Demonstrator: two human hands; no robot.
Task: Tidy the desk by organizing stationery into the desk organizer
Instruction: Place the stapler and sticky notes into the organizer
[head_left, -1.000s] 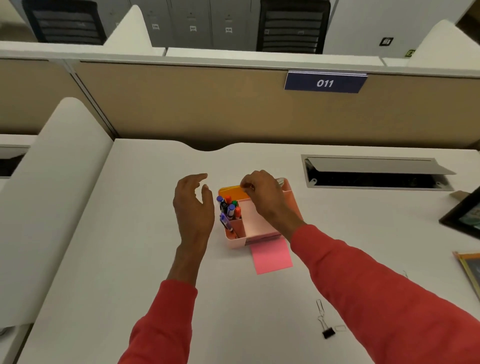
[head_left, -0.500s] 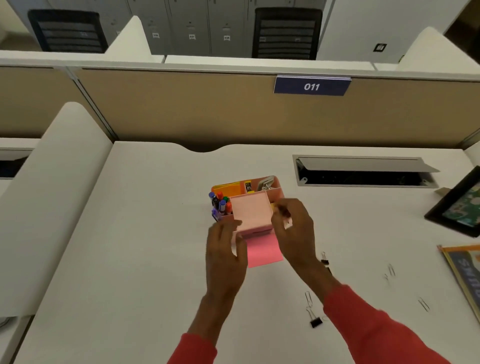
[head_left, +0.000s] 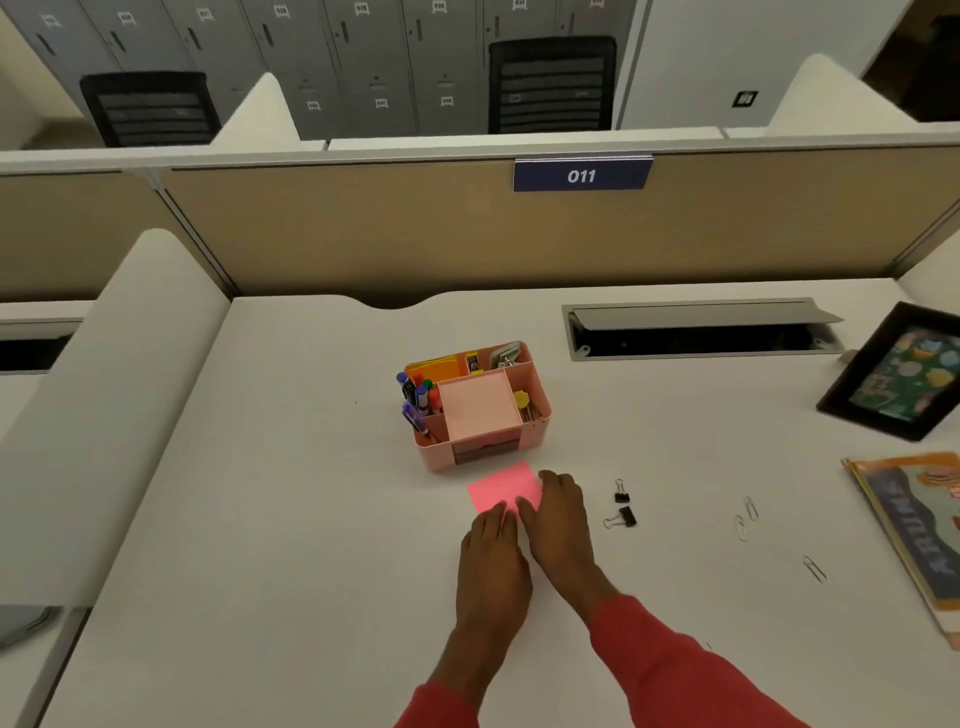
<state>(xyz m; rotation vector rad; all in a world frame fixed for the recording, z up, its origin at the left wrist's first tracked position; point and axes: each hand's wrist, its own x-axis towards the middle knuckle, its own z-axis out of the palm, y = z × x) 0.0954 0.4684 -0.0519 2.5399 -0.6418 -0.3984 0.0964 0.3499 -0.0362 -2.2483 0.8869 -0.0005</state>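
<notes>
The pink desk organizer (head_left: 535, 434) stands mid-desk, holding several markers (head_left: 415, 397), orange notes, a pale pink pad and small clips. Just in front of it a bright pink sticky note pad (head_left: 501, 488) lies flat on the desk. My right hand (head_left: 560, 517) pinches the pad's near right corner, index finger along its right edge. My left hand (head_left: 493, 553) lies flat beside it, fingertips touching the pad's near edge. Two black binder clips (head_left: 623, 504) lie to the right of my hands.
Three loose paper clips (head_left: 747, 517) lie further right. A black picture frame (head_left: 896, 376) and a colourful book (head_left: 919, 535) sit at the right edge. An open cable hatch (head_left: 696, 332) is behind the organizer, near the beige partition (head_left: 363, 228).
Both hands have drawn back from the organizer toward me and come down onto the pink sticky note pad. The view has tilted, bringing the clips at right into view.
</notes>
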